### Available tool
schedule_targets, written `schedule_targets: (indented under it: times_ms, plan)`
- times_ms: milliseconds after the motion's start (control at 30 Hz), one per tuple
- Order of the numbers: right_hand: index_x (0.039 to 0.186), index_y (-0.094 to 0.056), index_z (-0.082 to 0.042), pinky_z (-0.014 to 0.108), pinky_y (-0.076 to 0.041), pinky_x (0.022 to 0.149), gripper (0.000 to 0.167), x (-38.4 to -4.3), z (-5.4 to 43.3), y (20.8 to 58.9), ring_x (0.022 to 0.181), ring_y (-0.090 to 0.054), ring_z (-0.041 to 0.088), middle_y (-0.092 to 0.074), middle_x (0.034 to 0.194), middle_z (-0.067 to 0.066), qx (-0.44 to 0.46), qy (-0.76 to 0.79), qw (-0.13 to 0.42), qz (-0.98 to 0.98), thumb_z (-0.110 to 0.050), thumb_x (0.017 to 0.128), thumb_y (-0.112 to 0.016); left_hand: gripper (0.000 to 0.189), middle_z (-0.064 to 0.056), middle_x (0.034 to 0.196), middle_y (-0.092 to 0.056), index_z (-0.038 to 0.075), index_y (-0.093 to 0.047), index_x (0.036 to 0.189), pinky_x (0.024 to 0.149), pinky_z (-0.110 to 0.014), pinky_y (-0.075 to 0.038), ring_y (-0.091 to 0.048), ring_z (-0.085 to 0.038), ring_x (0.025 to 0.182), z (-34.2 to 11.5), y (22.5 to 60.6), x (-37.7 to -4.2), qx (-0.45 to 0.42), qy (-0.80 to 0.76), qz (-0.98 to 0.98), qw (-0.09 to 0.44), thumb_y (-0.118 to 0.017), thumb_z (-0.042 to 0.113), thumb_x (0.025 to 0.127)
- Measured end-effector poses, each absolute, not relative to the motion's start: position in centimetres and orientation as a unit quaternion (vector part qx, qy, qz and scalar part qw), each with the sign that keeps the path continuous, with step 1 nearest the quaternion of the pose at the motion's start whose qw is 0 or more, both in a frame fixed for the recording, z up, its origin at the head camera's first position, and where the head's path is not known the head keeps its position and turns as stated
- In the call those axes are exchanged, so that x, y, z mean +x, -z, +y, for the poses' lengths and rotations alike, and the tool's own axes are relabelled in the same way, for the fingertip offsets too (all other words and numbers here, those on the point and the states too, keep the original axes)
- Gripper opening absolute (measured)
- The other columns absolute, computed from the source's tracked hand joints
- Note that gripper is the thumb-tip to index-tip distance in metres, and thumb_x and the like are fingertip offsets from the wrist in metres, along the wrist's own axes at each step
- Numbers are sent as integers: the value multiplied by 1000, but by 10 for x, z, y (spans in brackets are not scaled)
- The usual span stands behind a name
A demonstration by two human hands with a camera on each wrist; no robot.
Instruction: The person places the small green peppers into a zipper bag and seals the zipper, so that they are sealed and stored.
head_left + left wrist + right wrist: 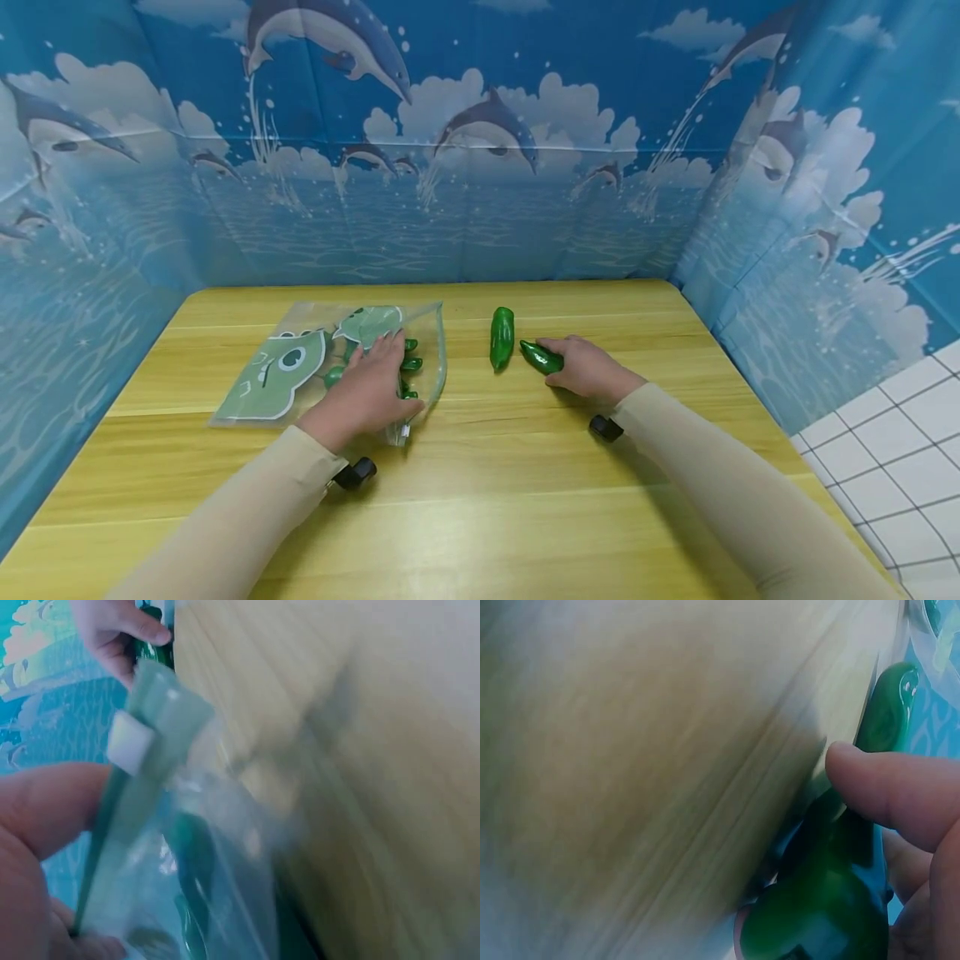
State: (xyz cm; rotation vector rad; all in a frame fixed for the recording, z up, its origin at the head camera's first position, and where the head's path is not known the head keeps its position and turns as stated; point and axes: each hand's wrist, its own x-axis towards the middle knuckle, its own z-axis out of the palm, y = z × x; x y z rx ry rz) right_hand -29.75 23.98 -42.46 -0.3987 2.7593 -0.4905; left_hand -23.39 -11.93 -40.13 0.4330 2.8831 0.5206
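A clear zip bag with green cartoon faces lies on the left of the table, several green peppers showing inside it. My left hand lies over the bag near its zip edge and holds it there, thumb toward the white slider. On the right, my right hand grips a green pepper between thumb and fingers, low over the wood. Another green pepper lies alone between the hands, its narrow end toward me.
The yellow wooden table ends at a blue dolphin-print curtain behind and at both sides. White tiles show beyond the right edge. A small black device sits at each wrist.
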Motion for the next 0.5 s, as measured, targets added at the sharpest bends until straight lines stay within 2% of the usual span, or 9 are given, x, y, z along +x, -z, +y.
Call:
schedule_targets:
  times_ms: [133,200,367,500]
  plan:
    - [167,-34,-16,50,-53,98,78,-300,242,426,117,-60,33,-49,149,28,-143,175,163,960,-21,99,-73,116,-13,178,-11,7,-3,170,123,-76,9,-4,-42,164,-130,404,-238,152,-211,962,83,-78,50,92]
    - [167,-34,-17,50,-53,97,78,-301,243,427,116,-60,33,-49,148,28,-143,178,165,959,-20,99,-73,117,-11,178,-9,11,0,171,122,-78,9,0,-42,164,-136,407,-239,152,-244,954,87,-78,49,93]
    - [167,-34,-18,49,-52,96,78,-303,245,431,117,-59,33,-48,148,28,-144,177,166,959,-19,99,-72,118,-10,179,3,18,11,170,126,-73,-8,4,-39,165,-149,419,-241,143,-306,936,98,-75,51,95]
    - [167,-34,-18,47,-51,93,78,-306,248,432,112,-59,31,-49,145,27,-145,178,173,958,-14,98,-70,120,-8,178,8,19,13,169,128,-70,-11,0,-38,165,-156,427,-240,134,-332,929,96,-75,52,94]
